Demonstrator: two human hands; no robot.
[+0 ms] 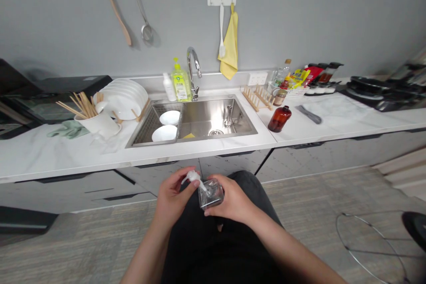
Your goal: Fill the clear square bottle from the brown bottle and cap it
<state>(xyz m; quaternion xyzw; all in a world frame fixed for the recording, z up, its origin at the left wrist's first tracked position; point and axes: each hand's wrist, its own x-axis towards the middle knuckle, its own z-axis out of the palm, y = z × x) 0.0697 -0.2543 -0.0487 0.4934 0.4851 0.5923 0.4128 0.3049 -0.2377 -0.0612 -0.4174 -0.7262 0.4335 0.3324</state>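
In front of my lap, my right hand (229, 197) is wrapped round a clear square bottle (215, 195), tilted with its neck toward the left. My left hand (176, 193) pinches a white pump head (193, 176) between thumb and fingers. The pump's lower end meets the bottle's neck; whether it is screwed on I cannot tell. On the counter beyond, right of the sink, stands an amber bottle (280, 119) without a pump.
The steel sink (213, 117) holds two white bowls (165, 133) in a side basket. Behind it stand a green soap bottle (181, 84) and the faucet (193, 66). A chopstick holder (100, 125) is left, a wooden rack (258, 97) right. A wire stool base (369, 244) stands on the floor.
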